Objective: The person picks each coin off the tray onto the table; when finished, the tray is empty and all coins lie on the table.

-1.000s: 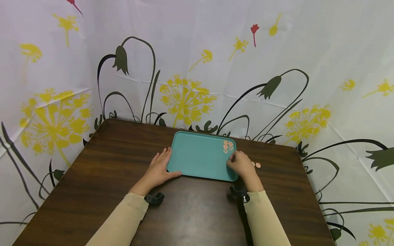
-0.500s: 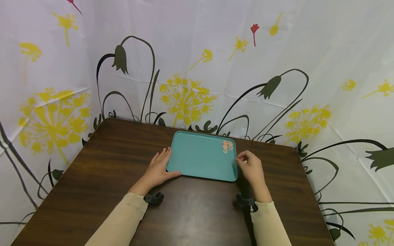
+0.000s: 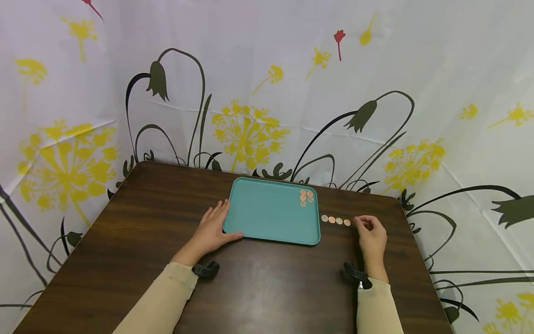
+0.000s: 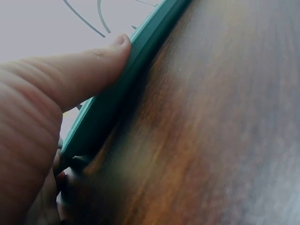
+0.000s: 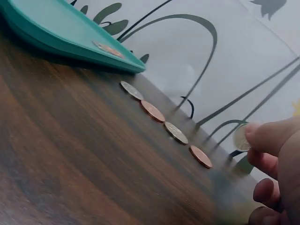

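In the head view, my left hand (image 3: 210, 233) lies with extended fingers along the left side of a teal tray (image 3: 267, 218). Its thumb (image 4: 101, 65) rests on the near rim in the left wrist view. My right hand (image 3: 372, 239) is right of the tray, at the end of a row of several coins on the table. Between its thumb and fingertips it pinches a silver coin (image 5: 241, 137). The row alternates silver and copper, from a silver coin (image 5: 131, 90) near the tray to a copper coin (image 5: 200, 156) nearest the hand.
Several copper-coloured coins (image 3: 302, 197) lie grouped in the tray's far right corner. The dark wooden table (image 3: 258, 287) has its back edge against a white cloth (image 3: 292, 83) printed with flowers. Black bands (image 3: 207, 269) are on both wrists.
My right hand has moved from over the tray's right side out past the row of coins, which now shows fully. The left hand has stayed on the tray.
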`<state>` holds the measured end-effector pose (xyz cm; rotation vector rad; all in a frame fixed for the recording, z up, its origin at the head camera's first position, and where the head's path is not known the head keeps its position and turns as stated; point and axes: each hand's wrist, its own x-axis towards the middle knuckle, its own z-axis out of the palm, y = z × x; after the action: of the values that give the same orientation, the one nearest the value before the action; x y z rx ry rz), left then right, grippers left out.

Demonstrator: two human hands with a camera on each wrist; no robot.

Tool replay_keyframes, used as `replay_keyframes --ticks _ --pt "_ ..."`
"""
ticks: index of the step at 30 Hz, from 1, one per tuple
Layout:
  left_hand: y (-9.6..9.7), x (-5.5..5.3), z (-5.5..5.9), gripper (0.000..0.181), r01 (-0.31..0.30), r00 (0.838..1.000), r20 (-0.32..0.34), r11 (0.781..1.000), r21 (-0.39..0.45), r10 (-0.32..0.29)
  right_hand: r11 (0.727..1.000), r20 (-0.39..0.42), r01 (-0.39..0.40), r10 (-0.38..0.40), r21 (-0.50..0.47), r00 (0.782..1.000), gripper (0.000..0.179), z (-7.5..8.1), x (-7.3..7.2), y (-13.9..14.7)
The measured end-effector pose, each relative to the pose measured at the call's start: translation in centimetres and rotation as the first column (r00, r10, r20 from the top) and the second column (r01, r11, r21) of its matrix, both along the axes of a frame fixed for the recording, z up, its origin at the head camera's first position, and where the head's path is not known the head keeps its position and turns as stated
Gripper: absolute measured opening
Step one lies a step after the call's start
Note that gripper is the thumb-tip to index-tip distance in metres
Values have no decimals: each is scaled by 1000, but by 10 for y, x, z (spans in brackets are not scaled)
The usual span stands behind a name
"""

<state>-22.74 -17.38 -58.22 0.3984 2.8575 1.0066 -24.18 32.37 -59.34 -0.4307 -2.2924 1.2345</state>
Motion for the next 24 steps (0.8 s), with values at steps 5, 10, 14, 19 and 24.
replay_keyframes --ticks 5,10,14,19,24 --pt "-1 0 0 120 2 1000 -5 1000 -2 -2 998 1 66 -66 -22 998 29 -1 4 10" --pt "0 1 0 120 0 1000 4 1000 2 0 990 18 95 -94 -104 995 22 2 6 18" --pt "0 3 -2 121 -1 1000 13 1000 -5 1 984 68 85 -75 -158 995 22 2 7 20" --pt "1 2 -2 120 -2 1000 7 1000 -1 2 996 145 65 -56 -63 988 22 4 5 19" --pt "1 1 -1 120 -2 1000 -2 1000 6 2 998 201 46 -55 50 978 21 5 2 17"
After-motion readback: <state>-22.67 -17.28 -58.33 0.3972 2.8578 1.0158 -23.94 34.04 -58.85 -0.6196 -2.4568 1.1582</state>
